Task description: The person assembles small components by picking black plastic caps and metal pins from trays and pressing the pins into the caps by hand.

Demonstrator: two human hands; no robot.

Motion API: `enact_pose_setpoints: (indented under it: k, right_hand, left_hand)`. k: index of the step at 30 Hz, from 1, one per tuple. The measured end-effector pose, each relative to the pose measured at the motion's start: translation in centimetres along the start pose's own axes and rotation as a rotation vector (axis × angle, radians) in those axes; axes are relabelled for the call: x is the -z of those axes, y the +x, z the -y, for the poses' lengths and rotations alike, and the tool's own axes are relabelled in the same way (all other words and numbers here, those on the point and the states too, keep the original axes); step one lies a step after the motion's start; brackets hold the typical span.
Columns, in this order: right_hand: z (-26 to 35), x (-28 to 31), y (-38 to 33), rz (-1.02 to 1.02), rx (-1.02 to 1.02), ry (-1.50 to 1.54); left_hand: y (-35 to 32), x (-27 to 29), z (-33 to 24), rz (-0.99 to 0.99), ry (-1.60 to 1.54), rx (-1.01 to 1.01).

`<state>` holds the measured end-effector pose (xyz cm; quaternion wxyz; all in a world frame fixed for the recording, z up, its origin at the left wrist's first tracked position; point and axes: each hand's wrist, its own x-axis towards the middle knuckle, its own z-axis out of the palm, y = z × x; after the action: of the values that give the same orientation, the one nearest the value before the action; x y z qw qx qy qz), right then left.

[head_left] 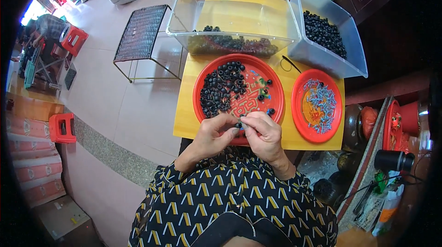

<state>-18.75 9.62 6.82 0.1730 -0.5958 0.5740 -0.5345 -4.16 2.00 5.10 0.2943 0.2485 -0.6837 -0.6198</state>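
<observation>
Both hands, left hand point(212, 133) and right hand point(261, 129), pinch one small black ring point(238, 125) between them; it may slip onto the red plate point(239, 65) just beyond the fingertips if pressure slackens

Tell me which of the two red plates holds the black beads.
The larger red plate, right in front of both hands, has the black beads piled on its left half. The smaller plate to its right holds small bluish pieces instead.

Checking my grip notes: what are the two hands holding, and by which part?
Both hands pinch one small black ring-shaped part between their fingertips, left hand and right hand on opposite sides, over the red plate. Exact grip unclear.
</observation>
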Motion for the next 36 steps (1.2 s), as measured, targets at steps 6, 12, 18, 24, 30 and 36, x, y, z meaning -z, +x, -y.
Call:
enact_pose_setpoints:
  k: [6, 12, 18, 24, 30, 36]
  right_hand:
    - [0.3, -0.4, 0.1, 0.01, 0.026, -0.025]
    - [0.2, -0.9, -0.1, 0.035, -0.015, -0.019]
    - [0.8, -1.0, 0.2, 0.171, 0.04, -0.157]
    - [0.6, -1.4, 0.7, 0.196, -0.005, -0.035]
    - [-3.9, -1.2, 3.0, 0.132, 0.005, -0.364]
    - [-4.7, -2.6, 3.8, 0.249, 0.032, -0.644]
  left_hand:
    - [-0.2, 0.2, 0.6, -0.034, -0.069, -0.019]
    - [-0.5, 0.4, 0.7, -0.035, -0.07, -0.033]
    - [-0.7, 0.4, 0.1, -0.092, -0.193, 0.011]
    - [-0.9, 1.1, 1.2, -0.109, -0.175, 0.021]
    - [-1.1, 1.7, 1.1, -0.125, -0.387, 0.13]
    - [-1.5, 2.4, 1.5, -0.147, -0.536, 0.201]
